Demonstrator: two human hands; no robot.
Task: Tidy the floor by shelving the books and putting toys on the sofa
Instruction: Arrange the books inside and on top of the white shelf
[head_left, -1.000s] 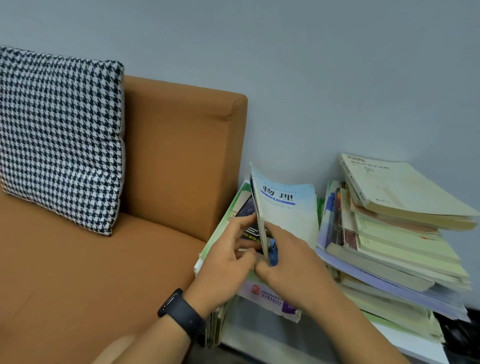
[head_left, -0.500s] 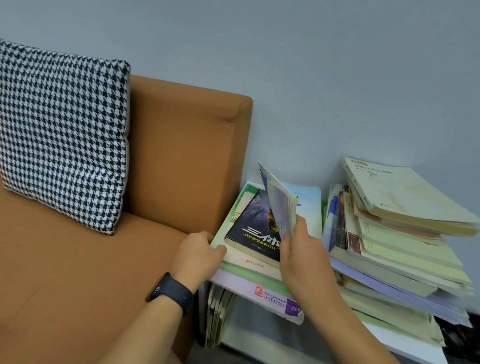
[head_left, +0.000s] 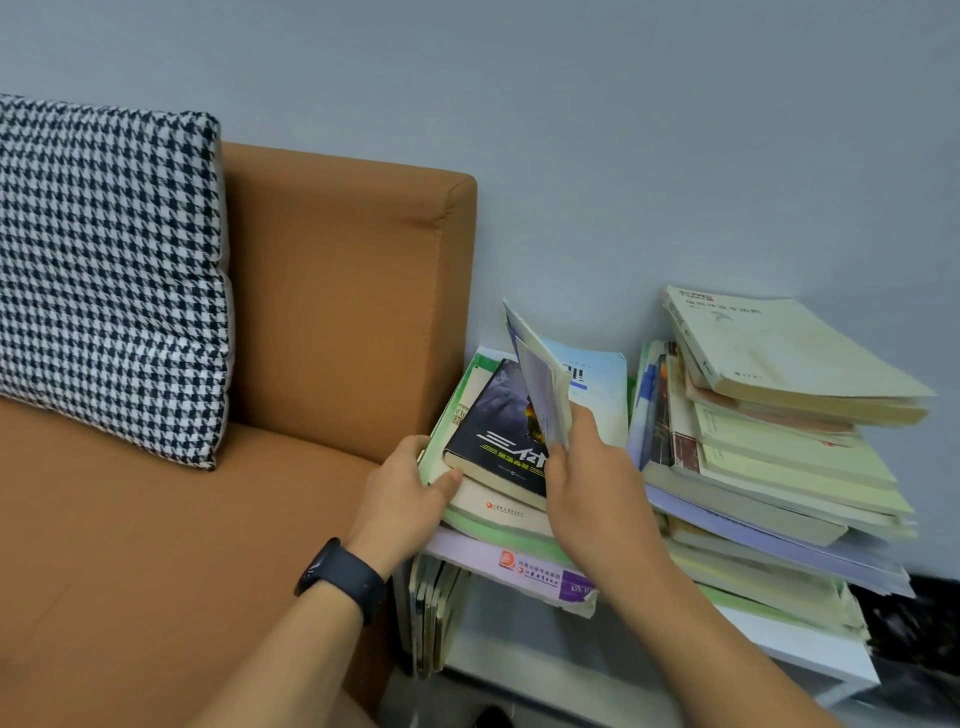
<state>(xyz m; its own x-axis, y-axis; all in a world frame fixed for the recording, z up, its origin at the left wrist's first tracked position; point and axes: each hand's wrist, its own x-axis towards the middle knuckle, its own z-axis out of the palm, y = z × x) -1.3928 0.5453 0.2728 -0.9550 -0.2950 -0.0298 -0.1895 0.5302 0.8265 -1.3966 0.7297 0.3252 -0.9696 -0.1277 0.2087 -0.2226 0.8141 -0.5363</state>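
A stack of books (head_left: 498, 525) lies on a white shelf (head_left: 810, 644) beside the orange sofa (head_left: 332, 312). On top of the stack sits a dark-covered book (head_left: 493, 431). My right hand (head_left: 592, 483) pinches a thin pale-blue book (head_left: 540, 384) and holds it up on edge over the stack, against a light-blue book (head_left: 602, 384) behind it. My left hand (head_left: 405, 493), with a black watch on its wrist, grips the left edge of the stack with the thumb on top. No toys are in view.
A taller, untidy pile of books (head_left: 779, 447) fills the right of the shelf. More books stand upright (head_left: 431, 613) in the compartment below. A houndstooth cushion (head_left: 109, 275) leans on the sofa back. Behind everything is a grey wall.
My left hand let go of the thin book and moved down to the stack's left edge. My right hand tipped the thin book to the right, uncovering the dark book.
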